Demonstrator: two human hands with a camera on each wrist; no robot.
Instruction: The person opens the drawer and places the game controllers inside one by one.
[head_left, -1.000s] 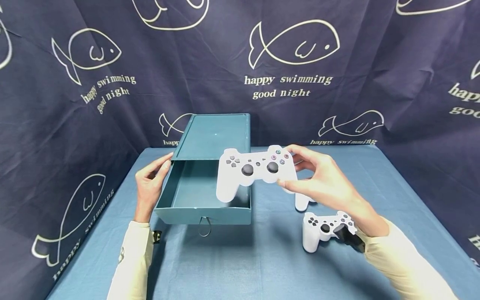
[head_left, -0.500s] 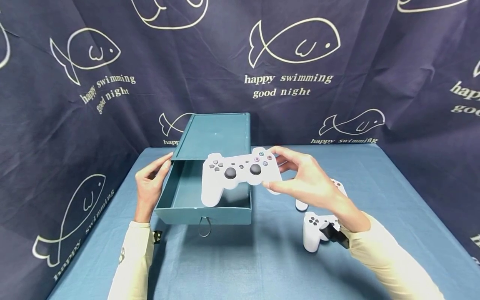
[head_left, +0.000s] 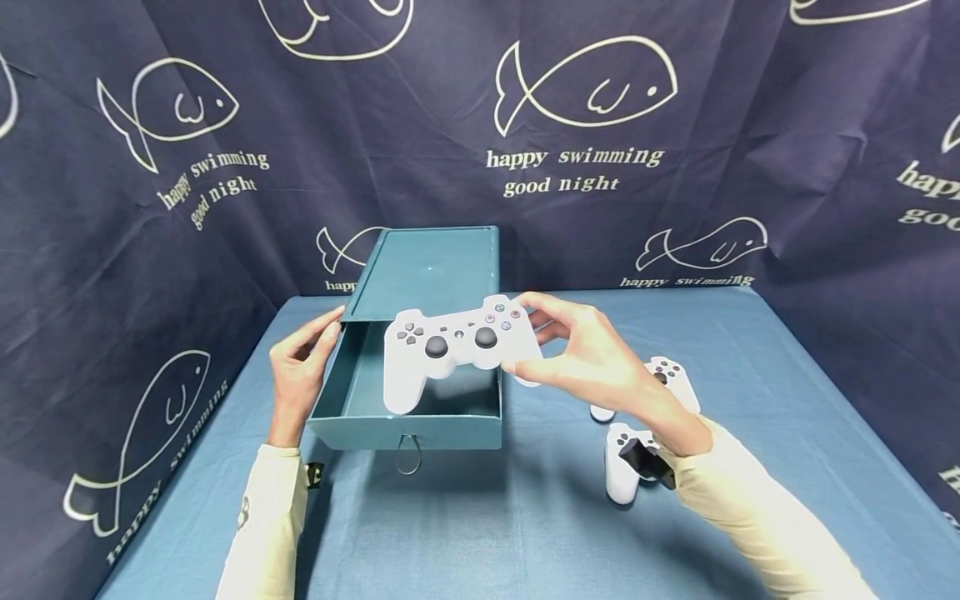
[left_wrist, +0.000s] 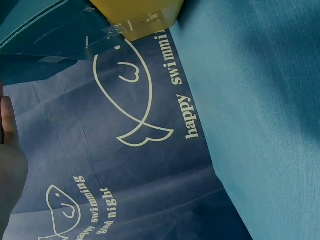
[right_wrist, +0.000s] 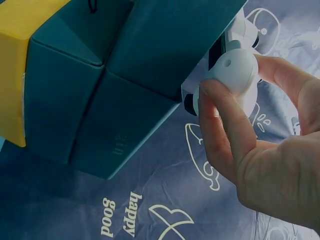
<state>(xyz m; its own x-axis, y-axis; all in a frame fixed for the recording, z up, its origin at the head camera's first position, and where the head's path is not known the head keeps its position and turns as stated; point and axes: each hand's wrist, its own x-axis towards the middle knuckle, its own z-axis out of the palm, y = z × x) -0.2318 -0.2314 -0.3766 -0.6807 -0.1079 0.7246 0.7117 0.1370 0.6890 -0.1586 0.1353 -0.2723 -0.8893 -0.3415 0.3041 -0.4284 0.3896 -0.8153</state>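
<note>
Two hands in play. Right hand (head_left: 592, 358) pinches the right grip of a white controller (head_left: 450, 346), thumb and fingers curled round it, holding it in the air over the open drawer (head_left: 408, 400) of a teal box (head_left: 431, 275). Left hand (head_left: 300, 367) rests against the drawer's left wall, fingers only loosely bent, gripping nothing. Controller's long axis runs left-right, button face toward the person, free grip hanging down over the drawer. Just right of the right hand and under its forearm, two more white controllers (head_left: 667, 379) lie on the blue tablecloth (head_left: 487, 525); the wrist partly hides the nearer one. Fish-print backdrop (head_left: 585, 108) behind the box.
</note>
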